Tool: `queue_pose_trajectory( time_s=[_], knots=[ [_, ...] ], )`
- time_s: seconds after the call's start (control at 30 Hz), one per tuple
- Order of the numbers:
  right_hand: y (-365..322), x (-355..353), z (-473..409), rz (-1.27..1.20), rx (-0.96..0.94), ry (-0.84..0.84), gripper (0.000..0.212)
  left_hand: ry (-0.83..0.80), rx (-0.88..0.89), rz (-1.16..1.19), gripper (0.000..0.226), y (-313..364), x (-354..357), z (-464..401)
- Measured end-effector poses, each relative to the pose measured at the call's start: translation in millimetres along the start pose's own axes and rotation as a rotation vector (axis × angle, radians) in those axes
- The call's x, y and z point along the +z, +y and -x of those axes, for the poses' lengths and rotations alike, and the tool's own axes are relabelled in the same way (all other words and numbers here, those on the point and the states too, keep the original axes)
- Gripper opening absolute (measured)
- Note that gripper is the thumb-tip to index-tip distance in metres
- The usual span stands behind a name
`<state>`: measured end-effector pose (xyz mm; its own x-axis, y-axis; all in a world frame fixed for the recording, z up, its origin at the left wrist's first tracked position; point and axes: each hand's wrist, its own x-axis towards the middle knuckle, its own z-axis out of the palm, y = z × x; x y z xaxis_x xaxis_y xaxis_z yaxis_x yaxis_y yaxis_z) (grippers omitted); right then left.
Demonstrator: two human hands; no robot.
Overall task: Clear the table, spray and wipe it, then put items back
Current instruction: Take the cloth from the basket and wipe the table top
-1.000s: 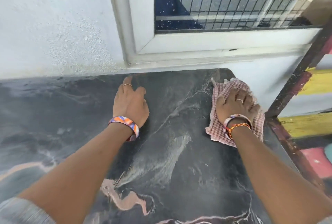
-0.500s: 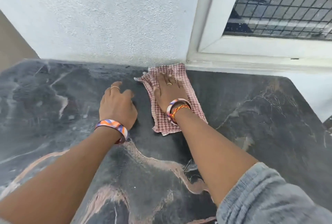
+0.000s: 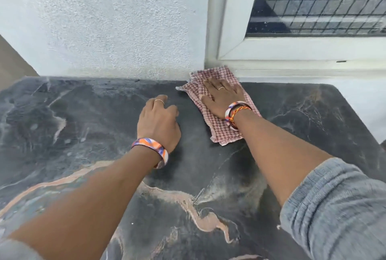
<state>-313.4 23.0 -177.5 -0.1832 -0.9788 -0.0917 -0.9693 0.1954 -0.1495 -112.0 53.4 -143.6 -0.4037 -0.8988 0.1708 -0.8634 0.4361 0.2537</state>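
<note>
A dark marbled table (image 3: pixel 87 126) with pale veins fills the lower view. A red-and-white checked cloth (image 3: pixel 221 132) lies flat on it at the back edge, against the wall. My right hand (image 3: pixel 221 98) presses down on the cloth with its fingers spread flat. My left hand (image 3: pixel 158 119) rests on the bare tabletop just left of the cloth, fingers loosely curled, holding nothing.
A rough white wall (image 3: pixel 117 21) runs along the table's back edge. A white-framed window with a metal grille (image 3: pixel 319 3) sits above the right half. The table's right edge (image 3: pixel 359 122) drops off beside the wall.
My right hand has slid the cloth from the table's right end leftward to the back edge near my left hand. The view has swung left with it. My left hand stayed put.
</note>
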Motion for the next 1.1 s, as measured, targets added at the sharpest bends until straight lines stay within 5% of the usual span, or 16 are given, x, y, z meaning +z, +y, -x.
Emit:
queue_pose_trajectory(
  time_s=[0.33,0.7,0.93,1.1],
  knots=[
    [197.4,-24.3,73.3,-0.035,0.549,0.072,0.058,-0.014,0.208,0.061,0.032,138.8,33.8,-9.0],
    [206.9,-12.1,191.6,-0.22,0.938,0.152,0.059,-0.046,0.408,0.075,0.033,190.6,32.9,21.8],
    [185.9,-2.6,295.8,-0.199,1.133,0.17,0.056,-0.103,0.392,0.098,0.032,145.2,17.4,48.8],
    [139.2,4.3,309.5,-0.095,1.098,0.055,0.053,-0.129,0.351,0.108,0.028,91.7,7.1,65.7]
  ],
)
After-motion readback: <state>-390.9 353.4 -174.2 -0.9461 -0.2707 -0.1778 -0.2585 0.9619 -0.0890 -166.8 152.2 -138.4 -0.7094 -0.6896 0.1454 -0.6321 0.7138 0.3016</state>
